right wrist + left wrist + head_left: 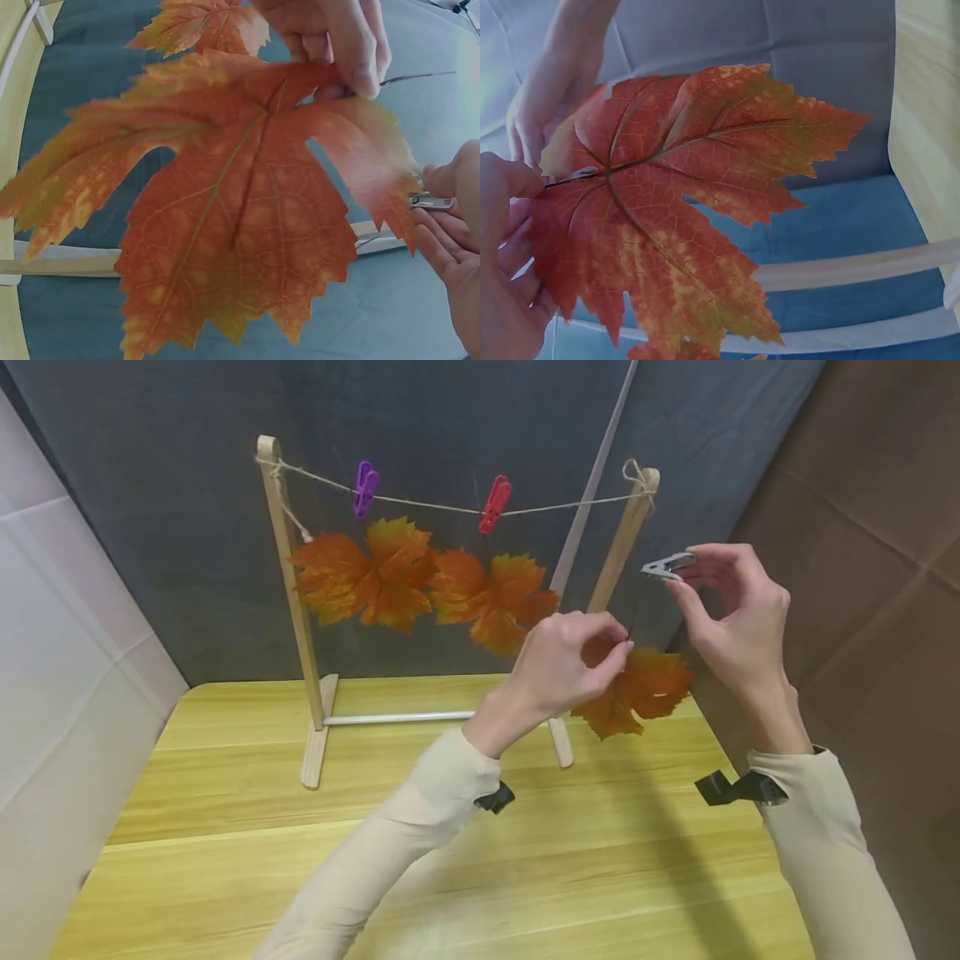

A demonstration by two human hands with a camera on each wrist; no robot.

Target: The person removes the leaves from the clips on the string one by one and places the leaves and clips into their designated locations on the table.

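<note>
My left hand [558, 660] pinches the thin dark stem of an orange artificial maple leaf [651, 687] between thumb and forefinger. The leaf hangs just past the fingertips, in front of the stand's right post; in the left wrist view the veined leaf [675, 165] spreads wide. Further right and a little higher, my right hand [742, 618] grips a grey clothespin [670, 566] by its handle ends, its nose pointing left toward the post. In the right wrist view, the leaf [232, 172] fills the middle and partly overlaps the clothespin [433, 202].
A twine line [427, 504] runs between the left post [292, 585] and right post [622, 547] of a wooden stand. On it, a purple clothespin [365, 489] and a red clothespin [495, 504] have two orange leaves [375, 577] below them. The stand rests on a wood-grain table [247, 860].
</note>
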